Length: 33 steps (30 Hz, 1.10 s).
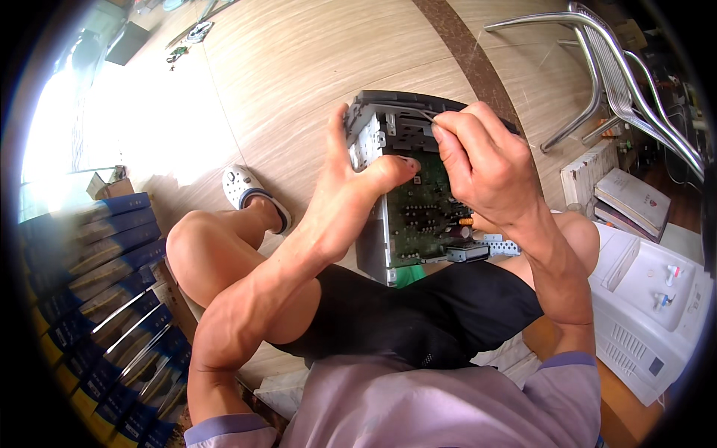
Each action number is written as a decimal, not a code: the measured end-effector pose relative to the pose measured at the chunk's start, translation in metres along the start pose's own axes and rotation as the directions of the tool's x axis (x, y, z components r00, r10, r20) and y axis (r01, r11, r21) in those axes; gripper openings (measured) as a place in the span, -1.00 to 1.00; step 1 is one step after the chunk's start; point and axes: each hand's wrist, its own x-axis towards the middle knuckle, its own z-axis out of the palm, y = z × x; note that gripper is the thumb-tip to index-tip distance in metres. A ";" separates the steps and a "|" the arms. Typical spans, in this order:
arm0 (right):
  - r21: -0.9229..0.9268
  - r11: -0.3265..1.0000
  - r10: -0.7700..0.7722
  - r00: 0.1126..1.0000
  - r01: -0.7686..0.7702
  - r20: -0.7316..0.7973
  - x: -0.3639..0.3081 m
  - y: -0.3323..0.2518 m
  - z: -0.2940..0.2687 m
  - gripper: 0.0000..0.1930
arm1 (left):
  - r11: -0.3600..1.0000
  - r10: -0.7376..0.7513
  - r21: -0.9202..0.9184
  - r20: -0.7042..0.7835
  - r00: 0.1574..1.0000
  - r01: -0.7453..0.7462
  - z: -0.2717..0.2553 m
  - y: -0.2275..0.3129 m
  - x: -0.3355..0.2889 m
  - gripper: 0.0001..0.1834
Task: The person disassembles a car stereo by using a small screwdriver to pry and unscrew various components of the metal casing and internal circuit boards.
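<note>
An opened electronic device (372,228) with a metal frame rests over my lap between my knees. Its green circuit board (422,216) faces up, and a black panel (414,98) runs along its far side. My left hand (358,175) grips the device's left side, fingers round the outer edge and thumb lying over the board. With closed fingers, my right hand (485,160) pinches a thin metal tool (424,114) at the far right part of the frame. The tool's tip reaches just inside the black panel; most of the tool is hidden by the hand.
Stacked blue boxes (112,299) stand at my left. To the right are a metal chair (616,82), a book (635,200) and a white water dispenser (646,299) lying down. Small parts (178,54) lie on the tiled floor (299,60) at far left.
</note>
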 end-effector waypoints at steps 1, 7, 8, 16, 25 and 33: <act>0.001 1.000 -0.001 1.000 0.001 0.001 0.000 -0.001 0.000 -0.88 | 1.000 -0.008 -0.005 0.006 1.000 0.008 0.000 0.000 0.000 0.28; -0.006 1.000 0.006 1.000 -0.006 0.002 0.002 -0.013 0.005 -0.90 | 0.988 0.023 0.151 0.005 1.000 -0.023 0.005 -0.003 -0.001 0.31; 0.004 0.999 0.037 0.999 -0.037 0.026 0.003 -0.018 0.005 -0.89 | 0.963 0.068 0.260 0.012 0.998 -0.068 0.003 -0.008 0.002 0.31; -0.021 1.000 0.012 1.000 -0.011 0.007 0.003 -0.015 -0.002 -0.86 | 0.945 0.106 0.314 -0.033 0.994 -0.090 0.006 -0.008 0.005 0.35; -0.049 0.986 0.163 0.978 -0.159 0.126 0.005 -0.023 -0.013 -0.86 | 0.889 0.091 0.454 -0.059 0.994 -0.055 0.005 -0.007 0.012 0.36; -0.099 0.971 0.231 0.955 -0.216 0.184 0.003 -0.027 -0.022 -0.85 | 0.715 0.167 0.698 -0.115 0.979 -0.040 0.011 0.000 0.012 0.30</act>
